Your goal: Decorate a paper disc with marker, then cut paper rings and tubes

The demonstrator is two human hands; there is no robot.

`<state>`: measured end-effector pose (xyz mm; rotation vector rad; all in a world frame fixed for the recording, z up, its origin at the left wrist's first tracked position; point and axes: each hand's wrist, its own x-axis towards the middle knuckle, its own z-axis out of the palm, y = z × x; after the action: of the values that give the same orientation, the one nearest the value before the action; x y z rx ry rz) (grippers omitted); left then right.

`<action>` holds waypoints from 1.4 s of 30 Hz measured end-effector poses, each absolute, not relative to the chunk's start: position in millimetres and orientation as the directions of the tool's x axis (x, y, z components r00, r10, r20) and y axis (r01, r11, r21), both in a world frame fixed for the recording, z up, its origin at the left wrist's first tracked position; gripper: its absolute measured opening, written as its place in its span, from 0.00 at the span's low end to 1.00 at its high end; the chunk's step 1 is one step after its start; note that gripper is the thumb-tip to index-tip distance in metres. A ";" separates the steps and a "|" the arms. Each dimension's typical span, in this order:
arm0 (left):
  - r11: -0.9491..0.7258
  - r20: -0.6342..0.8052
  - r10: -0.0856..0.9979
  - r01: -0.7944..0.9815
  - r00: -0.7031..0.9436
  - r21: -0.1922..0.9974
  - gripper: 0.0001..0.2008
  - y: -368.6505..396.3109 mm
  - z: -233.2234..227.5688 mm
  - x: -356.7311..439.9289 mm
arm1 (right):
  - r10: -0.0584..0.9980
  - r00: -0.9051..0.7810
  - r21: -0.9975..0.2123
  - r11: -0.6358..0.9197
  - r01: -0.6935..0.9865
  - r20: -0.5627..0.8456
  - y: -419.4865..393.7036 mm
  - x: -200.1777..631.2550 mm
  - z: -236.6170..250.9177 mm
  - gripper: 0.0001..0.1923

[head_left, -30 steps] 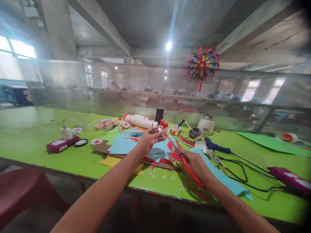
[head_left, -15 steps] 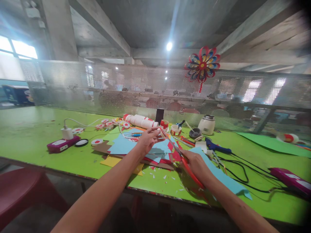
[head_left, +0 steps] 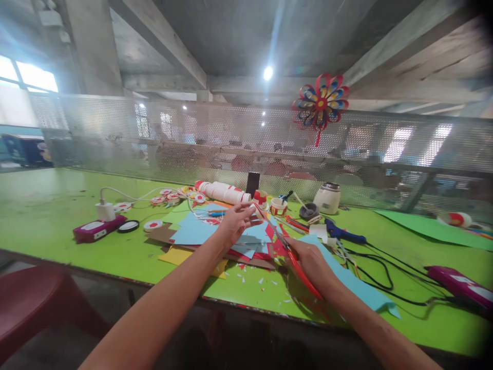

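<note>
While your right hand (head_left: 311, 259) stays closed on the red-handled scissors (head_left: 287, 246) above the paper pile (head_left: 200, 232), your left hand (head_left: 235, 220) keeps pinching a small paper piece (head_left: 254, 207) at the blades; nothing has shifted on the tabletop (head_left: 50, 216), so cutting continues.

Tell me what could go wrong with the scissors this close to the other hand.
The scissors in the right hand point their blades at the left hand, which pinches a small paper piece; a slip could nick the fingertips. The black cables lie near the right forearm and might snag.
</note>
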<state>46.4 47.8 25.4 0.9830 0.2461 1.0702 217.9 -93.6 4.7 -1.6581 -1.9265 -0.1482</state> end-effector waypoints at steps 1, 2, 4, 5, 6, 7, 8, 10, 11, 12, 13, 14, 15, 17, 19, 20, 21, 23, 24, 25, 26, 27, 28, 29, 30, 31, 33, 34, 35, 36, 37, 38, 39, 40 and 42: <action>0.122 0.272 0.822 -0.622 0.500 0.774 0.14 47.5 25.6 46.5 | 0.868 -0.051 -0.286 0.217 0.933 0.494 -94.1 217.3 5.2 0.18; 0.122 0.273 0.821 -0.621 0.501 0.774 0.14 47.3 25.6 46.5 | 0.868 -0.050 -0.286 0.216 0.933 0.494 -94.5 216.9 5.5 0.18; 0.121 0.275 0.820 -0.620 0.503 0.775 0.13 47.5 25.4 46.6 | 0.869 -0.050 -0.287 0.217 0.933 0.493 -94.7 216.7 5.8 0.18; 0.119 0.276 0.819 -0.620 0.503 0.775 0.14 47.7 25.2 46.6 | 0.869 -0.052 -0.286 0.218 0.933 0.492 -94.5 216.9 5.6 0.18; 0.117 0.277 0.820 -0.621 0.501 0.775 0.14 48.1 25.0 46.5 | 0.869 -0.054 -0.284 0.218 0.933 0.491 -94.1 217.2 5.4 0.18; 0.115 0.279 0.820 -0.622 0.499 0.775 0.14 48.6 24.8 46.4 | 0.870 -0.056 -0.282 0.219 0.934 0.490 -93.5 217.7 5.0 0.17; 0.112 0.281 0.821 -0.623 0.497 0.774 0.14 49.0 24.5 46.3 | 0.871 -0.059 -0.279 0.220 0.935 0.488 -92.8 218.3 4.6 0.17; 0.107 0.285 0.821 -0.624 0.494 0.774 0.14 50.1 24.0 45.9 | 0.874 -0.066 -0.273 0.221 0.936 0.482 -91.2 219.7 3.6 0.18; 0.104 0.287 0.821 -0.624 0.494 0.775 0.15 50.7 23.7 45.7 | 0.876 -0.068 -0.271 0.221 0.937 0.478 -90.4 220.4 3.2 0.19; 0.101 0.289 0.820 -0.623 0.494 0.776 0.15 51.3 23.4 45.5 | 0.878 -0.070 -0.269 0.220 0.938 0.474 -89.7 221.1 2.8 0.19; 0.098 0.292 0.819 -0.621 0.494 0.777 0.15 52.0 23.0 45.4 | 0.880 -0.071 -0.268 0.219 0.938 0.470 -89.2 221.8 2.5 0.20; 0.092 0.296 0.818 -0.621 0.493 0.779 0.15 52.7 22.5 45.3 | 0.881 -0.072 -0.266 0.218 0.939 0.467 -88.8 222.3 2.2 0.20; 0.086 0.301 0.817 -0.620 0.492 0.780 0.15 53.4 22.0 45.2 | 0.883 -0.073 -0.265 0.217 0.940 0.464 -88.5 222.8 2.0 0.20; 0.072 0.312 0.815 -0.620 0.488 0.781 0.16 54.5 21.0 45.1 | 0.886 -0.076 -0.262 0.216 0.940 0.458 -88.2 223.6 1.8 0.19; 0.061 0.320 0.815 -0.620 0.483 0.782 0.16 54.9 20.3 45.1 | 0.888 -0.077 -0.262 0.214 0.941 0.453 -87.9 223.8 1.7 0.19; 0.058 0.322 0.815 -0.620 0.483 0.782 0.16 54.7 20.2 45.0 | 0.890 -0.075 -0.262 0.212 0.941 0.451 -87.9 223.8 1.7 0.19; 0.058 0.322 0.814 -0.619 0.483 0.783 0.16 54.3 20.3 45.0 | 0.891 -0.073 -0.263 0.209 0.942 0.449 -87.9 223.6 1.8 0.19; 0.059 0.321 0.813 -0.618 0.485 0.784 0.16 53.5 20.6 44.9 | 0.892 -0.069 -0.267 0.206 0.942 0.447 -88.5 222.9 2.3 0.20; 0.059 0.321 0.813 -0.617 0.486 0.785 0.15 53.2 20.7 44.9 | 0.892 -0.068 -0.268 0.205 0.941 0.446 -89.0 222.4 2.7 0.20; 0.060 0.321 0.812 -0.617 0.487 0.785 0.15 53.1 20.8 44.9 | 0.893 -0.067 -0.270 0.205 0.941 0.445 -89.6 221.7 3.2 0.20; 0.060 0.321 0.812 -0.616 0.488 0.785 0.15 53.2 20.9 45.0 | 0.893 -0.067 -0.271 0.206 0.940 0.444 -90.3 221.0 3.8 0.20; 0.060 0.321 0.811 -0.616 0.489 0.785 0.15 53.4 20.9 45.2 | 0.894 -0.067 -0.272 0.205 0.940 0.443 -91.0 220.3 4.4 0.20; 0.061 0.321 0.811 -0.616 0.490 0.786 0.16 53.6 20.9 45.4 | 0.895 -0.067 -0.274 0.205 0.940 0.441 -91.6 219.7 5.0 0.19; 0.063 0.320 0.810 -0.616 0.491 0.786 0.16 53.9 20.9 45.7 | 0.895 -0.067 -0.275 0.205 0.939 0.440 -92.1 219.1 5.5 0.19; 0.064 0.319 0.811 -0.616 0.491 0.785 0.16 53.9 21.1 46.0 | 0.896 -0.068 -0.277 0.207 0.938 0.439 -92.5 218.6 5.9 0.19; 0.067 0.317 0.812 -0.617 0.490 0.784 0.16 53.9 21.4 46.2 | 0.895 -0.068 -0.280 0.209 0.937 0.440 -92.8 218.2 6.1 0.18; 0.075 0.311 0.813 -0.618 0.493 0.783 0.16 53.3 22.3 46.2 | 0.893 -0.068 -0.285 0.213 0.935 0.446 -93.0 217.9 6.3 0.18; 0.081 0.307 0.813 -0.617 0.496 0.783 0.16 52.9 22.9 45.9 | 0.891 -0.067 -0.286 0.215 0.934 0.450 -92.9 218.0 6.1 0.18; 0.088 0.301 0.812 -0.615 0.500 0.784 0.15 52.7 23.5 45.5 | 0.889 -0.068 -0.287 0.217 0.933 0.453 -92.8 218.1 5.9 0.18; 0.095 0.295 0.812 -0.613 0.503 0.785 0.15 52.7 24.1 44.9 | 0.887 -0.070 -0.286 0.220 0.932 0.456 -92.7 218.4 5.6 0.18; 0.102 0.289 0.812 -0.611 0.506 0.785 0.13 52.9 24.6 44.2 | 0.884 -0.073 -0.285 0.225 0.932 0.461 -92.6 218.8 5.3 0.19; 0.107 0.285 0.813 -0.611 0.508 0.784 0.13 53.4 25.0 43.5 | 0.882 -0.077 -0.282 0.230 0.931 0.466 -92.4 219.3 5.0 0.19; 0.111 0.282 0.815 -0.613 0.507 0.782 0.12 54.1 25.2 42.9 | 0.878 -0.081 -0.278 0.235 0.931 0.471 -92.2 219.8 4.6 0.19; 0.113 0.281 0.816 -0.616 0.506 0.780 0.12 54.8 25.3 42.4 | 0.875 -0.085 -0.274 0.239 0.932 0.477 -91.9 220.4 4.2 0.19; 0.113 0.283 0.817 -0.622 0.502 0.775 0.12 56.2 24.8 42.2 | 0.870 -0.091 -0.264 0.245 0.933 0.485 -91.3 221.8 3.3 0.20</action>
<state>42.2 56.2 24.8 0.9961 0.2369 1.0698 221.8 -91.3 3.3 -1.6384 -1.9721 -0.1494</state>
